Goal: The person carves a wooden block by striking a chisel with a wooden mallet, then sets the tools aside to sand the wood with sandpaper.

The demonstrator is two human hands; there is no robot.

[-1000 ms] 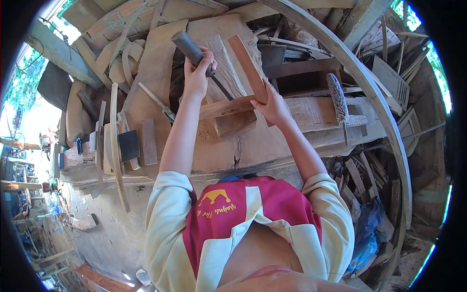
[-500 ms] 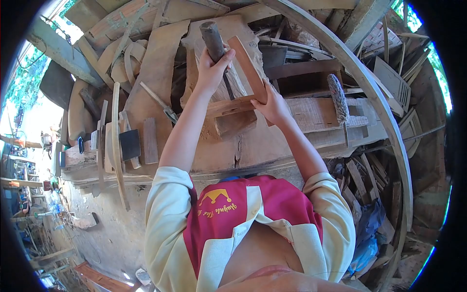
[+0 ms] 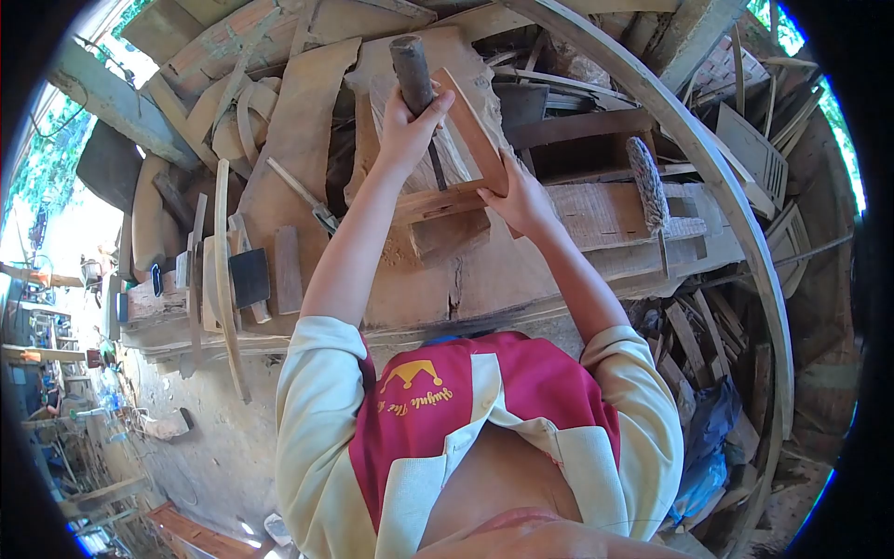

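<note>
My left hand [image 3: 407,129] grips the thick wooden handle of a chisel [image 3: 413,70]; its thin dark blade points down toward a horizontal wooden piece [image 3: 438,202]. My right hand [image 3: 521,198] holds the lower end of a reddish wooden slat [image 3: 473,127], where it meets the horizontal piece at a corner. Both pieces rest on a rough block on the wide wooden workbench [image 3: 521,270].
A bristly brush [image 3: 646,184] lies on the bench to the right. A thin metal tool [image 3: 303,194], a dark block [image 3: 248,277] and curved wooden strips [image 3: 222,270] lie to the left. A large curved beam [image 3: 717,177] arcs on the right over piled scrap wood.
My left hand has swung the chisel handle from tilted left to nearly upright and moved right, closer to the slat. The right hand has stayed at the joint.
</note>
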